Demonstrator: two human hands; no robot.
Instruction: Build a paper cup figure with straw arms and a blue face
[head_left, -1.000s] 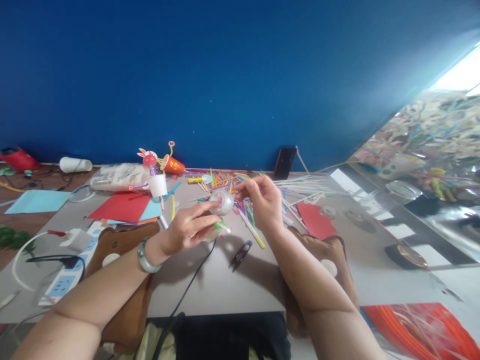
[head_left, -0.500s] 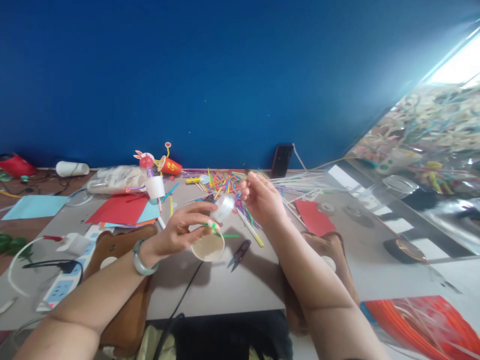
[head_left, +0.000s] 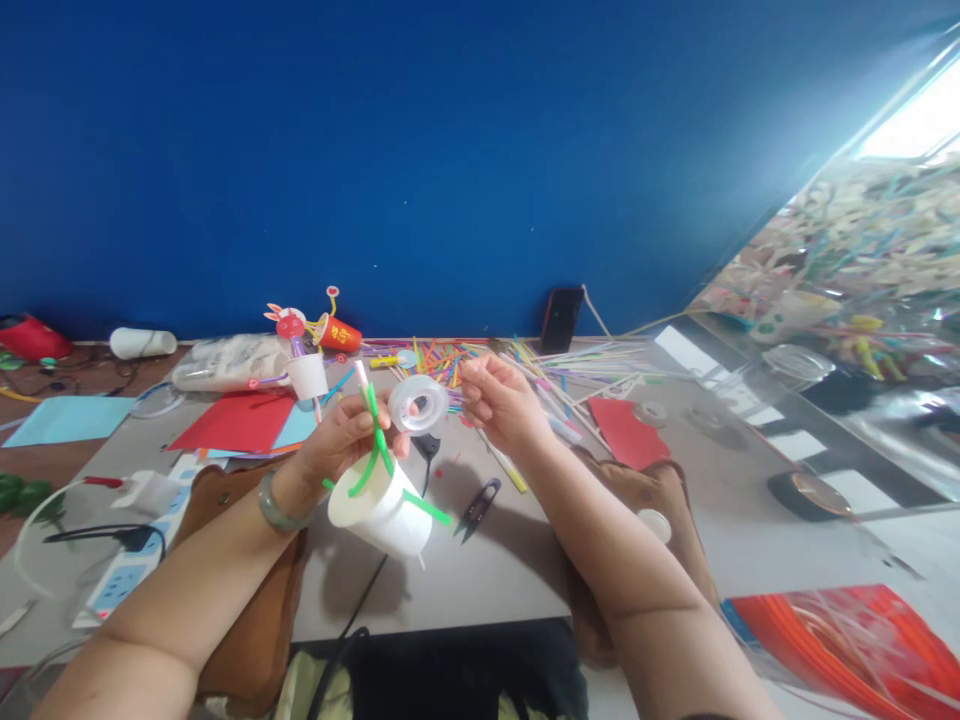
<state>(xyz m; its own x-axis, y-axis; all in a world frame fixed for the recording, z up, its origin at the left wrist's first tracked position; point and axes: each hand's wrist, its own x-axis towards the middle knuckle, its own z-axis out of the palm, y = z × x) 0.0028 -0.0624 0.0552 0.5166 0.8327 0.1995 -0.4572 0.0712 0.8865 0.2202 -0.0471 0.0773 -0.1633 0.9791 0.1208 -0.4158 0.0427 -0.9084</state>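
Note:
My left hand (head_left: 349,432) is closed around green straws (head_left: 377,425) that stand up from a white paper cup (head_left: 390,515). The cup hangs tilted in the air, its flat end turned upward, with another green piece jutting from its right side. At the fingertips of the same hand is a roll of clear tape (head_left: 418,407), its ring facing me. My right hand (head_left: 499,400) is just right of the roll, thumb and forefinger pinched together; whatever is between them is too small or clear to make out. Small scissors (head_left: 478,508) lie on the table below.
Behind the hands is a pile of coloured straws (head_left: 442,360). A phone (head_left: 562,320) leans on the blue wall. At left are a cup figure (head_left: 307,375), red paper (head_left: 232,420) and a power strip (head_left: 142,560). Red paper (head_left: 628,430) and a black tape roll (head_left: 810,497) lie right.
The cup has turned from mouth toward me to its flat end up, and the tape roll now faces me. My right hand has shifted slightly left toward the roll.

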